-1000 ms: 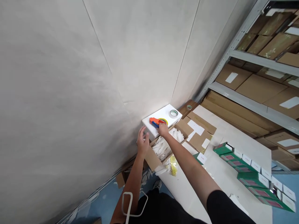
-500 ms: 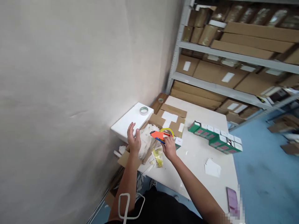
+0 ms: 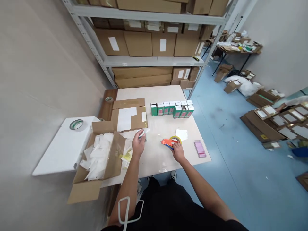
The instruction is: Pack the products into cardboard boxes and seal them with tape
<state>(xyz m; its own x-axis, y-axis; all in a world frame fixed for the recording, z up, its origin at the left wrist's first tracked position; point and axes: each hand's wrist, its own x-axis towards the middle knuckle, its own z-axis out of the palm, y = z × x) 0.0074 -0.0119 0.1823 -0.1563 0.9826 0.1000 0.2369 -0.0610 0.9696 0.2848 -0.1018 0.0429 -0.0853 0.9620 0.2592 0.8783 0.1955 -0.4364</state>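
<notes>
My right hand (image 3: pixel 178 152) is closed around the handle of an orange-red tape dispenser (image 3: pixel 167 141) carrying a roll of yellow tape (image 3: pixel 176 139), above the right part of the table. My left hand (image 3: pixel 138 145) is open, fingers curved and thumb apart. It is in front of a small green-and-white box (image 3: pixel 142 136), which it partly covers; contact between them cannot be made out. Left of that hand, an open carton (image 3: pixel 115 158) holds crumpled white paper (image 3: pixel 99 154). A yellow-and-white plastic scrap (image 3: pixel 126 158) lies between carton and forearm.
Several green-and-white boxes (image 3: pixel 166 108) stand in rows at the table's back right. Flattened cardboard (image 3: pixel 115 116) lies at the left. White paper (image 3: pixel 182 134) and a pinkish phone (image 3: pixel 200 149) lie at the right. A tape roll (image 3: pixel 76 124) rests on a white block (image 3: pixel 60 144). Shelving (image 3: pixel 144 61) stands behind.
The view has swung to the right. My left hand has come to the small green-and-white box; the tape dispenser, still in my right hand, has shifted right, away from that box.
</notes>
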